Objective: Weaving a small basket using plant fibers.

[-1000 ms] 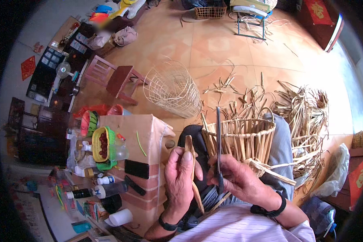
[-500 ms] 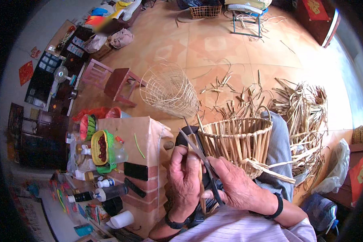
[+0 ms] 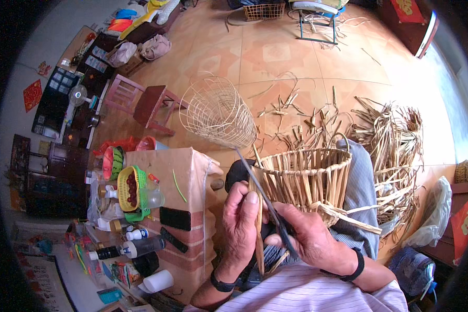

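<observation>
My left hand [image 3: 238, 221] pinches a flat, dried plant strip [image 3: 259, 236] between thumb and fingers. The strip stands nearly upright in front of my striped shirt. In my right hand [image 3: 311, 236] is a pair of dark scissors [image 3: 269, 200], with the blades together and pointing up and left. They pass close beside the strip; whether they touch it I cannot tell. Just beyond the right hand, a woven basket [image 3: 323, 171] of tan strips rests against my legs. It has a thick rim and a small loop at its far right. Loose ends stick out at its lower side.
A covered table [image 3: 187, 275] at left holds a phone [image 3: 175, 219], bottles and a yellow fruit basket [image 3: 126, 190]. An openwork basket frame [image 3: 221, 117] lies on the tiled floor ahead. Bundled dried strips [image 3: 387, 127] and scattered scraps lie to the right. A maroon stool [image 3: 152, 106] stands beyond the table.
The scissor blades have come together from slightly apart. My left hand has risen a little along the strip, while the right hand has shifted slightly right.
</observation>
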A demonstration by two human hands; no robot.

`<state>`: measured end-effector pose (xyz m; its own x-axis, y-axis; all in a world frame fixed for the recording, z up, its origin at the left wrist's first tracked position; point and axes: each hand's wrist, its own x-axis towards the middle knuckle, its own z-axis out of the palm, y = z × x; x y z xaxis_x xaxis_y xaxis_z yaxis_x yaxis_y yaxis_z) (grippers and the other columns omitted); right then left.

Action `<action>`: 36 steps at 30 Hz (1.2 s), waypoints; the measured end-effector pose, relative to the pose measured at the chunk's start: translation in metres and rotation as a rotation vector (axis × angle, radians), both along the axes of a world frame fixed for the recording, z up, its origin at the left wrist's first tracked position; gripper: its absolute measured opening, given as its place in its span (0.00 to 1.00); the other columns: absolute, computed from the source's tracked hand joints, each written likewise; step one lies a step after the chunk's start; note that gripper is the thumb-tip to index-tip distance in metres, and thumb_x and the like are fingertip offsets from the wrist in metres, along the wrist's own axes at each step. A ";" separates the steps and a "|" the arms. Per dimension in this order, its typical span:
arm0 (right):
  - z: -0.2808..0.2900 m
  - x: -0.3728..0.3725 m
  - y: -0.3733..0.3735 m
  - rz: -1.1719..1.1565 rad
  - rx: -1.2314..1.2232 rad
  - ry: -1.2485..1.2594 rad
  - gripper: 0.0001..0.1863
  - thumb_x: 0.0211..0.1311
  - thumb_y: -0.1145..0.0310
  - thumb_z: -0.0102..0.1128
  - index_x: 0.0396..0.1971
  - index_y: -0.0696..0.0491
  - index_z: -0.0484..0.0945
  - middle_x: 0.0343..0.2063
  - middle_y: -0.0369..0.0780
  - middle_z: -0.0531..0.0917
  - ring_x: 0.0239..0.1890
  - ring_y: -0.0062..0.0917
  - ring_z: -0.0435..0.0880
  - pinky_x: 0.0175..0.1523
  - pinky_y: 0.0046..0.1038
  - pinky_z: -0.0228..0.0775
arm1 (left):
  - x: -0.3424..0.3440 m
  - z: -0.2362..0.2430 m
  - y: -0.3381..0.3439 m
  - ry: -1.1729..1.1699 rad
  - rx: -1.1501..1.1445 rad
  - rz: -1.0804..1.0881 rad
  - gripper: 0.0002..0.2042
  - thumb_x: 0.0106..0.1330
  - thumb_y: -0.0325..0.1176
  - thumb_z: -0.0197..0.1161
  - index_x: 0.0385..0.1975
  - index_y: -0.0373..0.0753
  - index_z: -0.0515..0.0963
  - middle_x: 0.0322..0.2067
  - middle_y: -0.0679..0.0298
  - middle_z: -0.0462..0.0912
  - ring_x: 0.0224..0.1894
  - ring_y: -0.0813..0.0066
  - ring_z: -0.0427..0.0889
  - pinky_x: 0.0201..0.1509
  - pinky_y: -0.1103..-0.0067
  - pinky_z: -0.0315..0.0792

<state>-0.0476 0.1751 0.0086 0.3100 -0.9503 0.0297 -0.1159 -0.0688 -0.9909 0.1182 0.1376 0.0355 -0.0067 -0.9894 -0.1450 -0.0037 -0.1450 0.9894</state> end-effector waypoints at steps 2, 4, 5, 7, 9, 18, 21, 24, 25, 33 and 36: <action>0.009 -0.003 -0.005 -0.038 0.080 -0.040 0.31 0.72 0.57 0.71 0.64 0.61 0.72 0.37 0.53 0.87 0.40 0.55 0.89 0.44 0.41 0.81 | 0.000 -0.008 0.004 -0.013 -0.022 -0.028 0.10 0.82 0.38 0.55 0.38 0.41 0.74 0.37 0.74 0.75 0.40 0.86 0.70 0.46 0.83 0.67; 0.012 -0.006 -0.013 -0.115 0.200 -0.144 0.29 0.69 0.65 0.73 0.63 0.60 0.72 0.39 0.54 0.86 0.42 0.55 0.88 0.45 0.43 0.81 | 0.001 -0.018 0.006 0.045 -0.012 -0.079 0.10 0.83 0.38 0.56 0.39 0.40 0.76 0.38 0.73 0.76 0.43 0.85 0.71 0.50 0.83 0.67; 0.011 -0.008 -0.017 -0.120 0.201 -0.142 0.29 0.69 0.65 0.73 0.63 0.60 0.72 0.39 0.54 0.86 0.42 0.55 0.88 0.45 0.43 0.81 | 0.000 -0.018 0.006 0.047 -0.011 -0.084 0.10 0.83 0.38 0.56 0.39 0.40 0.76 0.38 0.73 0.76 0.43 0.85 0.71 0.50 0.83 0.67; 0.011 -0.011 -0.026 -0.179 0.020 0.097 0.26 0.67 0.72 0.71 0.61 0.61 0.71 0.41 0.56 0.86 0.46 0.55 0.87 0.47 0.47 0.79 | -0.004 -0.010 0.003 0.104 0.014 -0.090 0.11 0.83 0.40 0.57 0.44 0.39 0.79 0.38 0.73 0.76 0.43 0.84 0.73 0.53 0.84 0.68; 0.018 -0.014 -0.029 -0.183 -0.015 0.137 0.22 0.68 0.75 0.66 0.59 0.60 0.70 0.40 0.56 0.83 0.45 0.54 0.86 0.48 0.50 0.78 | 0.006 -0.024 0.002 0.141 0.010 -0.113 0.13 0.82 0.42 0.59 0.47 0.37 0.80 0.41 0.70 0.80 0.50 0.79 0.77 0.60 0.79 0.70; 0.013 0.021 -0.024 -0.098 -0.303 0.496 0.25 0.64 0.75 0.60 0.62 0.59 0.74 0.48 0.51 0.76 0.53 0.45 0.81 0.50 0.42 0.82 | 0.013 -0.043 -0.009 0.574 0.016 -0.155 0.14 0.82 0.41 0.58 0.53 0.37 0.83 0.71 0.52 0.75 0.69 0.65 0.77 0.76 0.66 0.66; 0.012 0.020 -0.023 -0.207 -0.485 0.307 0.23 0.63 0.73 0.67 0.58 0.58 0.77 0.47 0.50 0.79 0.50 0.47 0.81 0.51 0.45 0.79 | 0.018 -0.040 -0.009 0.510 -0.015 -0.134 0.15 0.82 0.40 0.59 0.55 0.37 0.83 0.70 0.54 0.76 0.67 0.70 0.77 0.74 0.69 0.68; 0.013 0.019 -0.021 -0.165 -0.239 0.134 0.24 0.62 0.66 0.76 0.55 0.57 0.80 0.42 0.48 0.82 0.45 0.47 0.82 0.51 0.43 0.76 | 0.018 -0.035 -0.008 0.374 -0.029 -0.174 0.15 0.81 0.39 0.61 0.58 0.37 0.82 0.66 0.58 0.80 0.65 0.73 0.78 0.73 0.70 0.68; 0.018 0.018 -0.021 -0.143 -0.120 0.092 0.24 0.63 0.65 0.76 0.56 0.57 0.80 0.43 0.48 0.83 0.45 0.46 0.81 0.52 0.42 0.75 | 0.019 -0.037 -0.007 0.328 -0.040 -0.188 0.14 0.81 0.38 0.62 0.57 0.37 0.83 0.65 0.58 0.81 0.65 0.70 0.79 0.74 0.68 0.68; 0.004 0.004 -0.006 -0.126 0.488 -0.632 0.09 0.83 0.68 0.56 0.45 0.58 0.80 0.34 0.38 0.88 0.35 0.24 0.88 0.47 0.27 0.81 | 0.030 -0.041 -0.015 0.378 -0.030 -0.144 0.08 0.82 0.35 0.59 0.49 0.37 0.76 0.52 0.58 0.84 0.63 0.58 0.84 0.69 0.65 0.76; 0.000 -0.052 0.001 -0.444 0.551 -0.753 0.13 0.82 0.60 0.56 0.52 0.54 0.79 0.23 0.35 0.82 0.17 0.18 0.75 0.22 0.23 0.67 | 0.078 -0.048 -0.034 0.271 0.066 -0.046 0.09 0.85 0.37 0.54 0.53 0.38 0.73 0.50 0.56 0.84 0.49 0.62 0.91 0.47 0.74 0.84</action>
<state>-0.0994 0.1761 0.0088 0.0089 -0.9149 -0.4036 0.6432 0.3143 -0.6982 0.1960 0.1035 -0.0128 -0.0986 -0.9756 -0.1963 0.2512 -0.2153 0.9437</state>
